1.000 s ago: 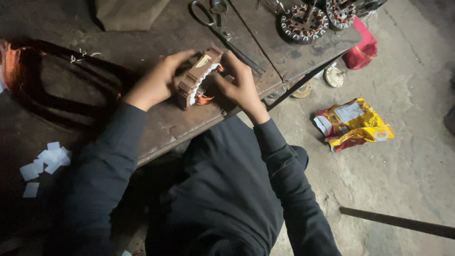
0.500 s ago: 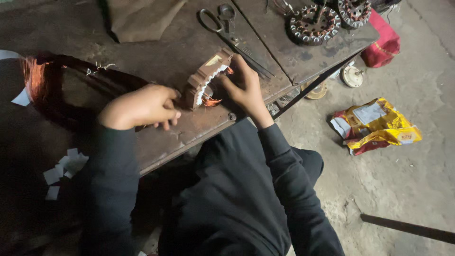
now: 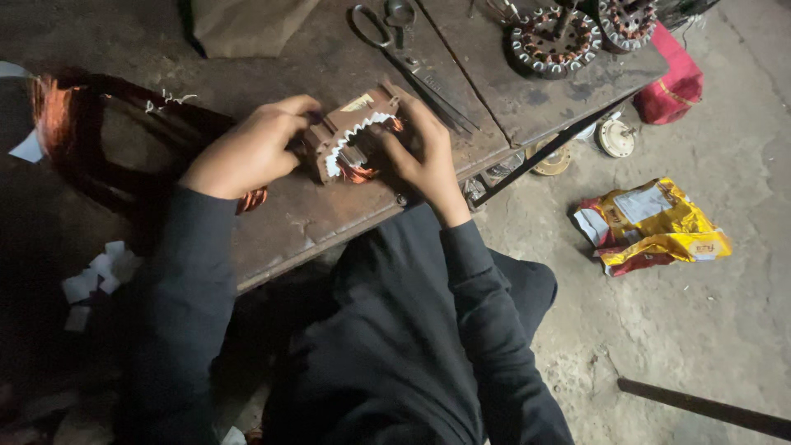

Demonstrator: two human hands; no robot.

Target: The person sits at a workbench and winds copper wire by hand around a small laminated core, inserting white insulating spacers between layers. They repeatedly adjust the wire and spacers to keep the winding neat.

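A round motor stator (image 3: 350, 136) with white slot liners and copper wire stands on edge on the dark wooden workbench (image 3: 329, 214). My left hand (image 3: 251, 148) grips its left side. Around its right side my right hand (image 3: 420, 152) is closed, fingers reaching into the core by the copper winding. A small loop of copper wire (image 3: 254, 200) lies under my left wrist.
Scissors (image 3: 395, 33) lie behind the stator, and two wound stators (image 3: 556, 37) sit at the bench's far right. A copper wire coil (image 3: 53, 111) lies at the left, white paper scraps (image 3: 99, 272) below. A yellow packet (image 3: 651, 227) and a red cloth (image 3: 676, 82) are on the floor.
My left hand has come back from the bench to the stator's left side. The stator now stands between both hands.
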